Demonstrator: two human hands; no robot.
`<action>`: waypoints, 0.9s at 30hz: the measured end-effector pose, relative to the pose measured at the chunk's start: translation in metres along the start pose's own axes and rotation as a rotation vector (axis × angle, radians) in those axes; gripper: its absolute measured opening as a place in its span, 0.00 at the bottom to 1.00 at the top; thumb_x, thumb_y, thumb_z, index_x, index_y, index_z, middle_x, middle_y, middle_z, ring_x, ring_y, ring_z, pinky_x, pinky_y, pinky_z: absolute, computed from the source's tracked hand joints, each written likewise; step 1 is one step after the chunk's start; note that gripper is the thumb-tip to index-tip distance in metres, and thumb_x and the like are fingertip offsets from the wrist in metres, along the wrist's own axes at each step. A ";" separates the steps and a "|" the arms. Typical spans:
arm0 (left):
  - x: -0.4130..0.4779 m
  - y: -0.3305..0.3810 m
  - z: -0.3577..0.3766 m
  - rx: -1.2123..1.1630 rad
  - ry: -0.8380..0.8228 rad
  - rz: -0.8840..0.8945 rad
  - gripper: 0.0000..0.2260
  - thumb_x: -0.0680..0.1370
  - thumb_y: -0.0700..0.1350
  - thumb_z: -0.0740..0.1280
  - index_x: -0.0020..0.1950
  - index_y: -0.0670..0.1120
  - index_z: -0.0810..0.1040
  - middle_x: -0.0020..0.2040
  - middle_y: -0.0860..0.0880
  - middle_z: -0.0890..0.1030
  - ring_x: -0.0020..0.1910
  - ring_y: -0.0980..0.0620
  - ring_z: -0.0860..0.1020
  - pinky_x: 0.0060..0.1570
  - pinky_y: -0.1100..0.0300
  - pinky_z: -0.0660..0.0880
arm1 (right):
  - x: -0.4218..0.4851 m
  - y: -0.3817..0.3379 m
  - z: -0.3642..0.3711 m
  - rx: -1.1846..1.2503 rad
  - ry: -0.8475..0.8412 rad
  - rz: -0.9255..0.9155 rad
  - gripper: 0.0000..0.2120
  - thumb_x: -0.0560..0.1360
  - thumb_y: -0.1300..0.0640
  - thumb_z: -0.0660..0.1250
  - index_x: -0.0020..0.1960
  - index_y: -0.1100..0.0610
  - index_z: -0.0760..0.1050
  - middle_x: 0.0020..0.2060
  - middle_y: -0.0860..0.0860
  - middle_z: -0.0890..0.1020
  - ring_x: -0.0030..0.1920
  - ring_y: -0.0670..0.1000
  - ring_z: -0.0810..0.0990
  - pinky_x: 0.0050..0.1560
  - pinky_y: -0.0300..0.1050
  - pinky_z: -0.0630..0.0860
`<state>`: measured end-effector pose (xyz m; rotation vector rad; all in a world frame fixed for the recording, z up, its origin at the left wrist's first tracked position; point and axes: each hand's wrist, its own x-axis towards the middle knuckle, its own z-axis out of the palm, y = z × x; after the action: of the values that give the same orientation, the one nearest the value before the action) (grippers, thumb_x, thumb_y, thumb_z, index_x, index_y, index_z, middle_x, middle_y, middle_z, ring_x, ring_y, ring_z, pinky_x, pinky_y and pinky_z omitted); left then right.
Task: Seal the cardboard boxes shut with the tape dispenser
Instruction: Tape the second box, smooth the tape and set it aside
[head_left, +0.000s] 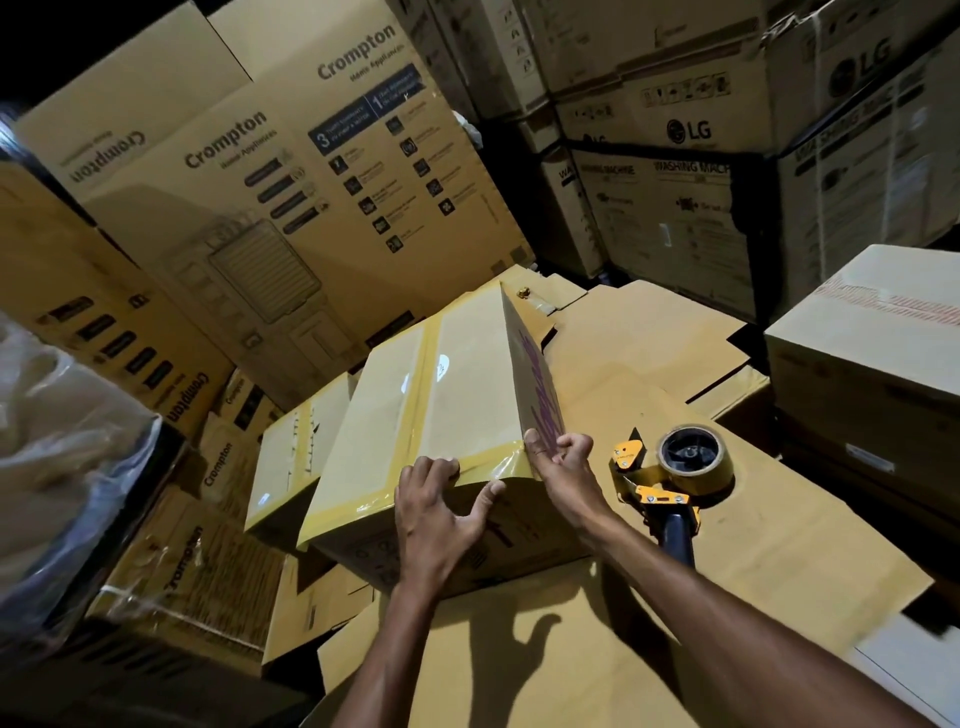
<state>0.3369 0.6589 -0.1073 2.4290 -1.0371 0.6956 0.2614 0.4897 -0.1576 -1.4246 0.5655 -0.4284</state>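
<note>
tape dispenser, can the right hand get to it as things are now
Probably yes. The tape dispenser lies on the flat cardboard just beside the right hand, handle toward the person, with nothing between them. The hand would first have to let go of the taped box corner it grips.

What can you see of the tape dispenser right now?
The tape dispenser lies on flat cardboard just right of the taped box. Yellow frame, dark handle pointing toward the person, a roll of tan tape with its dark core facing up. Neither hand touches it: the left hand and right hand both grip the box. The right forearm hides the handle's end.
</note>
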 end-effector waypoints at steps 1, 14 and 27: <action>0.001 0.000 -0.001 -0.017 -0.005 -0.009 0.34 0.75 0.77 0.58 0.52 0.46 0.79 0.47 0.52 0.74 0.47 0.51 0.71 0.45 0.53 0.71 | 0.001 0.003 -0.002 0.008 -0.021 0.032 0.26 0.79 0.31 0.56 0.63 0.51 0.58 0.53 0.53 0.75 0.49 0.53 0.78 0.40 0.46 0.72; 0.037 0.015 -0.010 0.072 -0.120 -0.147 0.35 0.74 0.78 0.53 0.34 0.48 0.76 0.36 0.53 0.75 0.39 0.52 0.74 0.40 0.53 0.76 | -0.004 0.020 -0.027 -0.170 -0.057 -0.318 0.35 0.76 0.23 0.48 0.57 0.52 0.71 0.37 0.50 0.77 0.29 0.40 0.71 0.28 0.32 0.66; 0.029 0.028 0.002 0.312 -0.055 -0.062 0.42 0.71 0.82 0.48 0.40 0.44 0.78 0.38 0.48 0.76 0.40 0.46 0.73 0.41 0.50 0.72 | 0.010 0.045 -0.022 -0.329 -0.060 -0.540 0.22 0.80 0.35 0.57 0.57 0.54 0.68 0.48 0.51 0.74 0.46 0.47 0.75 0.40 0.33 0.68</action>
<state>0.3344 0.6243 -0.0867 2.7473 -0.9275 0.8266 0.2540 0.4709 -0.2049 -1.9045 0.1961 -0.7402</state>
